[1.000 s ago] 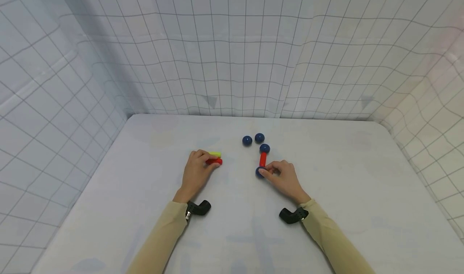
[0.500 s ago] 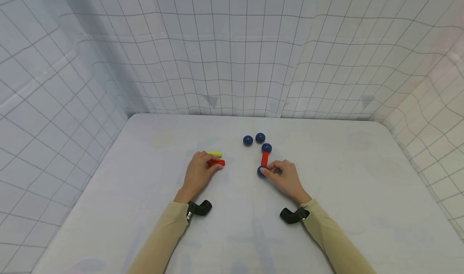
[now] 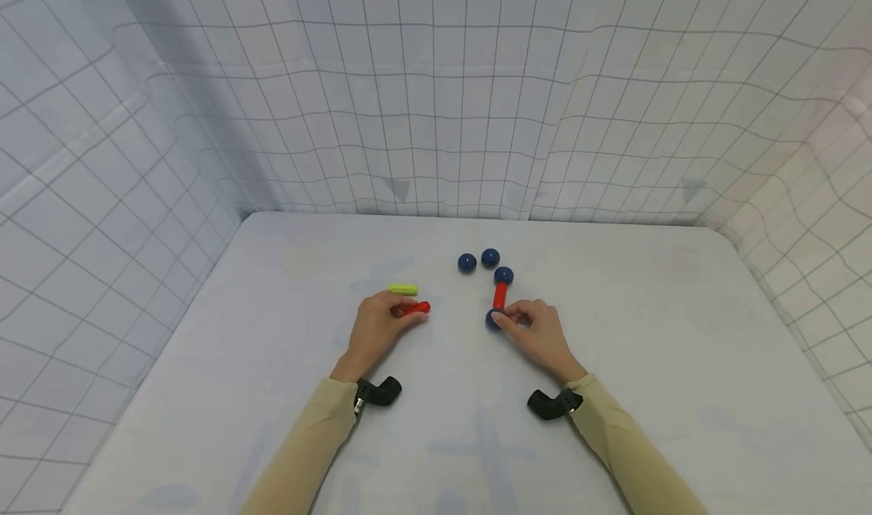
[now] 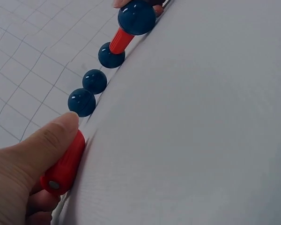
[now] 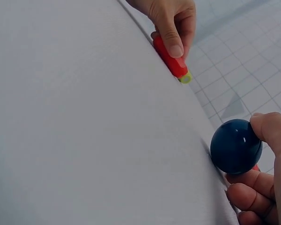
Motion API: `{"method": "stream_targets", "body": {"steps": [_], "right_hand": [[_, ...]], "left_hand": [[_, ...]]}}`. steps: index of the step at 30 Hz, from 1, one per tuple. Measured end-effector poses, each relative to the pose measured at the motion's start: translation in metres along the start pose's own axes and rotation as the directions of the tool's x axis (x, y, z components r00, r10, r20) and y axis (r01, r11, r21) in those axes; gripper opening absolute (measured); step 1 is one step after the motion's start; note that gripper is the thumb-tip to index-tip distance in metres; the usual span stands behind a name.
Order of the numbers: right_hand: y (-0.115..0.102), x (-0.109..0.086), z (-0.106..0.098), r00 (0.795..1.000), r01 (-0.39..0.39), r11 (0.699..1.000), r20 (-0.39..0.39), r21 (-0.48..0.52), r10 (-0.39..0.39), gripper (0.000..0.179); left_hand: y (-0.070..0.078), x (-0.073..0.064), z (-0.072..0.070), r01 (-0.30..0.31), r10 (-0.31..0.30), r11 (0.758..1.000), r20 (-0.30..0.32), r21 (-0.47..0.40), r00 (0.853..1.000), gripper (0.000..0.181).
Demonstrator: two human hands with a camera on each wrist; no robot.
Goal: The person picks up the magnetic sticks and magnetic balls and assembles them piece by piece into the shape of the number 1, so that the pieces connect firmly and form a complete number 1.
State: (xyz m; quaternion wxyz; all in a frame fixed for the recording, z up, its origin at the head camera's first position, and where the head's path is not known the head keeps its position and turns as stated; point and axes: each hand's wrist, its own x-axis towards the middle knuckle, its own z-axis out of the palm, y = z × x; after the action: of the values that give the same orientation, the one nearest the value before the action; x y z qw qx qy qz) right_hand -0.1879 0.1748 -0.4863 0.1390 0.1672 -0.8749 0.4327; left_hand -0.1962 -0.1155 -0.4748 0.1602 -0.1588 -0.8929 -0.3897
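My left hand (image 3: 376, 332) pinches a red magnetic stick (image 4: 65, 166) between thumb and fingers, low over the table; a small metal disc shows in its near end. Just beyond these fingers lies a yellow-green stick (image 3: 403, 289). On the right, my right hand (image 3: 540, 337) grips a dark blue ball (image 5: 235, 146) with thumb and fingertips. That ball sits at the near end of a second red stick (image 3: 500, 295), whose far end meets another blue ball (image 3: 503, 275), forming a dumbbell shape.
Two loose blue balls (image 3: 466, 263) rest side by side behind the dumbbell, slightly left. The white table (image 3: 450, 409) ends at a back edge, where a grid-patterned curtain (image 3: 436, 121) hangs. Similar curtains enclose both sides. Each wrist wears a black camera mount (image 3: 384, 391).
My left hand has drawn the red stick to the right and slightly nearer, away from the yellow-green stick, and turned it a little. The right hand stays almost in place on its ball.
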Motion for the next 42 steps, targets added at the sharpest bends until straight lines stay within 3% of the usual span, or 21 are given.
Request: {"method": "stream_targets", "body": {"steps": [8,16,33,42], "right_hand": [[0.001,0.001,-0.001,0.999,-0.034,0.999,0.002,-0.015,0.035,0.018],[0.006,0.002,-0.005,0.996,-0.079,0.997,0.029,-0.014,0.079,0.021],[0.014,0.013,-0.009,0.995,-0.090,0.996,0.048,-0.005,0.090,0.021],[0.014,0.017,-0.009,0.995,-0.085,0.996,0.049,0.002,0.084,0.022]], "left_hand": [[0.008,-0.001,0.005,0.084,-0.084,0.995,0.008,-0.057,0.996,0.021],[0.010,-0.001,0.009,0.182,-0.180,0.983,0.048,-0.038,0.982,0.024],[0.015,-0.005,0.014,0.108,-0.108,0.994,0.035,0.013,0.994,0.018],[0.025,-0.008,0.032,0.046,-0.040,0.988,0.039,-0.150,0.998,0.016]]}}
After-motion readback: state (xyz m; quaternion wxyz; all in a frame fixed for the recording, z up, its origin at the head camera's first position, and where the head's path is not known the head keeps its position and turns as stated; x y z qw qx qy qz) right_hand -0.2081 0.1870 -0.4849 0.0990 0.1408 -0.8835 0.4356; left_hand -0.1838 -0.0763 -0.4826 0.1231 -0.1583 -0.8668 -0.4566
